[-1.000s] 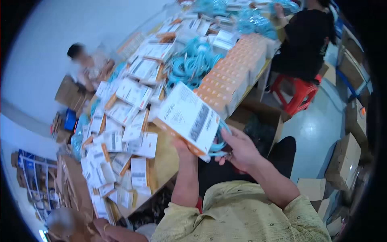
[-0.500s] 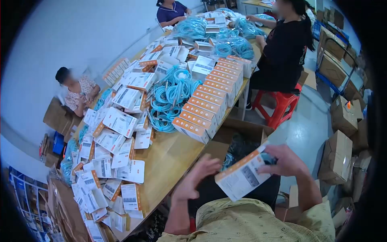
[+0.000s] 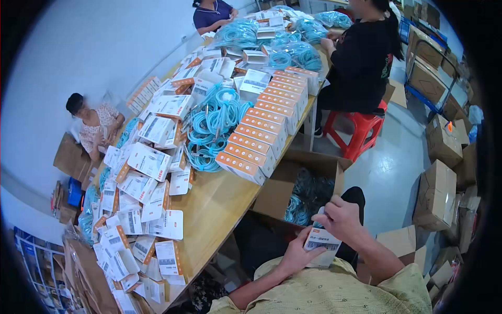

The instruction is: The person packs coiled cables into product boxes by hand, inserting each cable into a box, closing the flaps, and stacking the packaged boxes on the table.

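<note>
A white and orange box (image 3: 322, 239) is held upright over my lap. My left hand (image 3: 300, 255) grips its lower left side. At its top end, my right hand (image 3: 341, 217) has its fingers closed on the flap. Whatever is inside the box is hidden. Beyond my hands, an open carton (image 3: 272, 195) on the floor holds blue coiled cables (image 3: 298, 209). On the table (image 3: 214, 209), a row of closed orange-and-white boxes (image 3: 261, 131) stands beside a heap of loose blue cables (image 3: 217, 120).
Many open white boxes (image 3: 149, 161) cover the table's left side. Bagged cables (image 3: 236, 34) lie at the far end. A co-worker in black (image 3: 358, 57) sits on a red stool (image 3: 355, 133) at the right. Two more people sit along the far side. Cartons (image 3: 436, 196) stand at the right.
The box has turned upright between both hands. My left hand, apart from it half a second ago, now grips it. My right hand has shifted to its top end. The view has moved slightly.
</note>
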{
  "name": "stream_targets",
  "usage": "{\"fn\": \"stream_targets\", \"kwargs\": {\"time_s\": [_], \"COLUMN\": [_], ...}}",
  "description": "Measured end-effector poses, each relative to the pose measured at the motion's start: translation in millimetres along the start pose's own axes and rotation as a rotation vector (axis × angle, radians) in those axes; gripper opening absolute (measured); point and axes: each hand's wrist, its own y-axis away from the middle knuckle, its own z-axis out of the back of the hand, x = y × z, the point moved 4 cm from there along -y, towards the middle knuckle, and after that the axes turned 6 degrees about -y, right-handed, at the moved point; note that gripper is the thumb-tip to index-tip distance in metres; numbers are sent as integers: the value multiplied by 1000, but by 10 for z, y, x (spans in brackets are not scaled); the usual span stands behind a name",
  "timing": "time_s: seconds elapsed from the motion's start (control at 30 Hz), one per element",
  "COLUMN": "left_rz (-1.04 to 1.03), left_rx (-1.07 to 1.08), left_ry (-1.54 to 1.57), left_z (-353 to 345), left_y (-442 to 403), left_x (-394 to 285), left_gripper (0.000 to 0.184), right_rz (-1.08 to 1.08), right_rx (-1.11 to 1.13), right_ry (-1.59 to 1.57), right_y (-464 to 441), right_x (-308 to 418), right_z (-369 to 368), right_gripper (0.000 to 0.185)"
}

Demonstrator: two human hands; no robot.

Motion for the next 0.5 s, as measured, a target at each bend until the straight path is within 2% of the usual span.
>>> {"fn": "stream_targets", "kwargs": {"time_s": [0.17,0.3,0.33,0.47,0.5], "left_rz": [-76,41,45,-89,-62], "left_rx": [-84,-116,-114,-53,-48], "left_ry": [98,84,84,19,25], "left_z": [-64,-54,-47,-78,-100], "left_y": [13,38,43,132,203], "left_x": [166,241,245,193,220], "left_gripper": [63,68,68,76,76], "right_rz": [118,159,155,-34,-49], "right_rx": [175,-157,-156,357,374], "right_ry": [76,25,23,-239,-255], "right_y": [83,170,188,391,454], "right_x": [85,108,100,52,102], "right_z": [-187,-119,-118,-294,-304], "right_gripper": [19,16,16,22,22]}}
